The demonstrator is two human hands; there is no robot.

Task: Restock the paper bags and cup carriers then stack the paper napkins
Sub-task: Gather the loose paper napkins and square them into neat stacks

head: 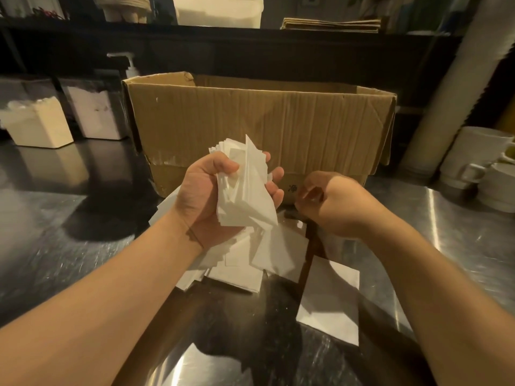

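My left hand (207, 196) grips the napkin bundle (245, 190) for squaring, while my right hand (331, 201), curled empty, hovers beside the loose napkins (267, 257).

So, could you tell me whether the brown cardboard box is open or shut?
Open: the brown cardboard box has its top flaps folded outward, showing the inner wall.

Head cam, wide-angle, looks fwd and down – close over steel counter (83, 246)
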